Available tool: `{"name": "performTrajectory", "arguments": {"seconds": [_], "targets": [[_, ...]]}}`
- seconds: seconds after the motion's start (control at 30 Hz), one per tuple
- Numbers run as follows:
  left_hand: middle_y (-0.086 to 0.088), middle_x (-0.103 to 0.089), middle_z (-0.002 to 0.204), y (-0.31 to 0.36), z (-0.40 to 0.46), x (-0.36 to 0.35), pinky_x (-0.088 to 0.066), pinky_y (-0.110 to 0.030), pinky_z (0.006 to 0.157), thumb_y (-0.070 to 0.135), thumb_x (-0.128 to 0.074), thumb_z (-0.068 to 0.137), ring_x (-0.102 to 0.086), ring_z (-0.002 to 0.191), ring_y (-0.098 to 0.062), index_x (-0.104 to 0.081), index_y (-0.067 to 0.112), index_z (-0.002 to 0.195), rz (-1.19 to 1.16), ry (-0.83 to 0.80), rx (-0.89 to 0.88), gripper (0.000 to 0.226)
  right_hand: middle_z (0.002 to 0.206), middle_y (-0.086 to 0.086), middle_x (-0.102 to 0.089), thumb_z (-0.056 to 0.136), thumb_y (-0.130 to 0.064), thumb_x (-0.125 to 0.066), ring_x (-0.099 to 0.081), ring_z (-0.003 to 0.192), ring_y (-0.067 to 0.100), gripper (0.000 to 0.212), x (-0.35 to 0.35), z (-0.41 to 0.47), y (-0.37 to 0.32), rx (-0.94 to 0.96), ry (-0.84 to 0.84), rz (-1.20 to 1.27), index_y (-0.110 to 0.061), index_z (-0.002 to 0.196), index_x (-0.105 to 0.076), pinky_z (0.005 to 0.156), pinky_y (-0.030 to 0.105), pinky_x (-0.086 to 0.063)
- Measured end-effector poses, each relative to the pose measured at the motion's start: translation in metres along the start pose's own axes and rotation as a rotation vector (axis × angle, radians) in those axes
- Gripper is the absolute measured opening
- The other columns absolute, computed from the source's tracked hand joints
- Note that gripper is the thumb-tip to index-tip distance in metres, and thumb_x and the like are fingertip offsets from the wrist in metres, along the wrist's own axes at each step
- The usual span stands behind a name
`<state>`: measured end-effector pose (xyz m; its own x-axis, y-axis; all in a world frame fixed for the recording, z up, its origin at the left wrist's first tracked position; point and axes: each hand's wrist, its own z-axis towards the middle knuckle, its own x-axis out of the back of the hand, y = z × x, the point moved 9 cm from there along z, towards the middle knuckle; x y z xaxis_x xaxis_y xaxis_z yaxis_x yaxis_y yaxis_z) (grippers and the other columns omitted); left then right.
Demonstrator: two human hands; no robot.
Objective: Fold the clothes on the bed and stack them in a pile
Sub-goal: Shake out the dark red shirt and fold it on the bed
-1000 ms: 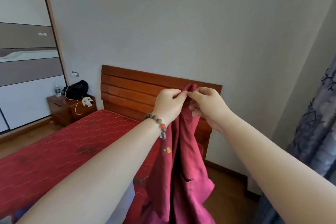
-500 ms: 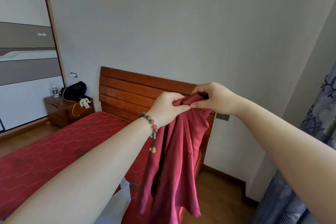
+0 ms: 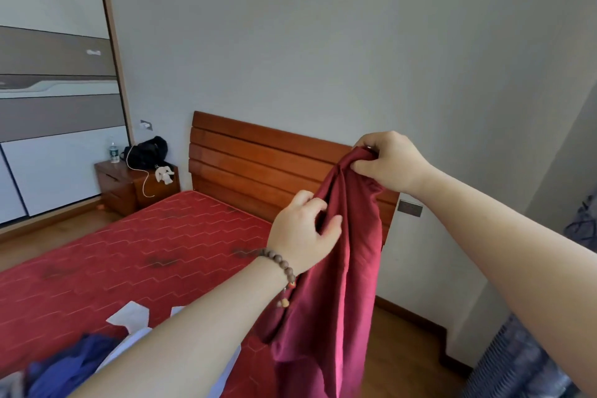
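Head view: maroon garment (image 3: 342, 268) hanging in the air over the near corner of the bed (image 3: 129, 255), off the mattress at about 3 o'clock of it. Right hand (image 3: 391, 161) pinching the bunched top edge, high at 1 o'clock, likely so the cloth drapes straight under its own weight. Left hand (image 3: 303, 233) lower, at about 7 o'clock of the right, fingers curled into a fold near one side, probably feeling along for a seam or shoulder to spread the piece before folding. Both grips closed on cloth, neither spread. Blue garment (image 3: 71, 365) and white garment (image 3: 132, 320) lying crumpled on the bed at 7 o'clock, unfolded; no pile visible yet. Nightstand (image 3: 132, 184) with black bag (image 3: 148, 152) at 10 o'clock, beside the headboard (image 3: 258, 165).
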<state>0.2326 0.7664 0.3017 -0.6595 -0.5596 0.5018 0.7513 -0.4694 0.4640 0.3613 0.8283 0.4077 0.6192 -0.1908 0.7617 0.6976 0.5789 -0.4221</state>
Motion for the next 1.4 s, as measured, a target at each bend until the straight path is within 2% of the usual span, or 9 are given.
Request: {"name": "performTrajectory", "arguments": {"seconds": [0.1,0.3,0.5,0.63,0.83,0.97,1.13,1.2,1.4], "targets": [[-0.004,-0.053,0.112,-0.005,-0.003,-0.017,-0.053,-0.032,0.071,0.059,-0.055,0.077,-0.059,0.084,-0.02,-0.057,0.01,0.085,0.135,-0.059,0.103,0.05,0.072,-0.011,-0.065,0.079,-0.013,-0.068,-0.061,0.066,0.004,0.012,-0.007,0.002,-0.008,-0.002,-0.029,0.028,-0.024,0.081,-0.067,0.058,0.012,-0.045],[-0.009,-0.041,0.128,-0.031,-0.007,-0.039,-0.044,-0.041,0.092,0.04,-0.063,0.073,-0.051,0.109,-0.029,-0.052,0.012,0.1,0.251,-0.191,0.251,0.04,0.077,-0.005,-0.07,0.08,-0.011,-0.069,-0.066,0.071,0.012,0.012,-0.002,0.002,-0.006,-0.021,-0.034,0.079,-0.021,0.085,-0.07,0.066,0.023,-0.052],[-0.003,-0.059,0.104,-0.054,-0.007,-0.028,-0.045,-0.037,0.089,0.025,-0.06,0.085,-0.057,0.1,-0.025,-0.064,0.012,0.112,0.121,-0.22,0.206,0.03,0.078,-0.03,-0.065,0.086,-0.002,-0.062,-0.061,0.066,-0.007,0.035,0.007,-0.014,-0.006,0.111,-0.186,0.11,-0.033,0.103,-0.067,0.064,0.004,-0.042],[0.001,-0.051,0.074,-0.065,0.002,-0.009,-0.042,-0.032,0.071,0.026,-0.066,0.089,-0.055,0.074,-0.024,-0.068,0.008,0.08,0.092,-0.216,0.1,0.021,0.09,-0.034,-0.065,0.088,-0.003,-0.065,-0.062,0.081,-0.01,0.034,0.007,-0.02,0.0,0.139,-0.258,0.033,-0.035,0.098,-0.069,0.074,0.005,-0.045],[0.0,-0.052,0.072,-0.073,0.017,0.015,-0.046,-0.039,0.069,0.033,-0.064,0.091,-0.052,0.068,-0.02,-0.064,0.01,0.072,0.144,-0.241,0.036,0.03,0.077,-0.027,-0.066,0.087,0.002,-0.062,-0.063,0.06,-0.005,0.03,0.01,-0.018,0.01,0.115,-0.214,-0.04,-0.027,0.094,-0.07,0.064,0.008,-0.048],[0.002,-0.053,0.069,-0.07,0.033,0.055,-0.043,-0.025,0.062,0.031,-0.072,0.085,-0.052,0.062,-0.015,-0.06,0.012,0.064,0.035,-0.015,-0.008,0.031,0.068,-0.008,-0.066,0.08,0.004,-0.059,-0.061,0.048,0.012,0.029,0.029,-0.008,0.009,0.08,0.023,0.02,-0.023,0.086,-0.069,0.055,0.015,-0.051],[0.002,-0.037,0.063,-0.079,0.007,0.017,-0.035,-0.033,0.061,0.037,-0.063,0.09,-0.039,0.058,-0.018,-0.032,0.018,0.054,0.26,-0.419,-0.043,0.051,0.068,-0.022,-0.058,0.073,0.002,-0.06,-0.055,0.062,0.001,0.026,-0.005,-0.006,-0.013,0.179,-0.114,-0.21,-0.024,0.077,-0.063,0.058,0.003,-0.036],[0.002,-0.034,0.059,-0.088,0.003,0.022,-0.034,-0.035,0.059,0.037,-0.06,0.092,-0.037,0.056,-0.019,-0.028,0.017,0.052,0.229,-0.356,-0.005,0.055,0.066,-0.024,-0.057,0.073,0.002,-0.058,-0.055,0.061,-0.007,0.022,-0.003,-0.003,-0.021,0.209,-0.054,-0.168,-0.018,0.08,-0.064,0.059,0.004,-0.037],[0.0,-0.051,0.07,-0.079,-0.006,0.024,-0.04,-0.033,0.062,0.033,-0.067,0.088,-0.048,0.063,-0.018,-0.062,0.008,0.075,0.099,-0.291,-0.02,0.028,0.065,-0.025,-0.06,0.074,0.005,-0.055,-0.056,0.059,-0.01,0.031,-0.02,0.003,-0.041,0.259,-0.217,-0.163,-0.02,0.081,-0.071,0.058,0.005,-0.039]]}}
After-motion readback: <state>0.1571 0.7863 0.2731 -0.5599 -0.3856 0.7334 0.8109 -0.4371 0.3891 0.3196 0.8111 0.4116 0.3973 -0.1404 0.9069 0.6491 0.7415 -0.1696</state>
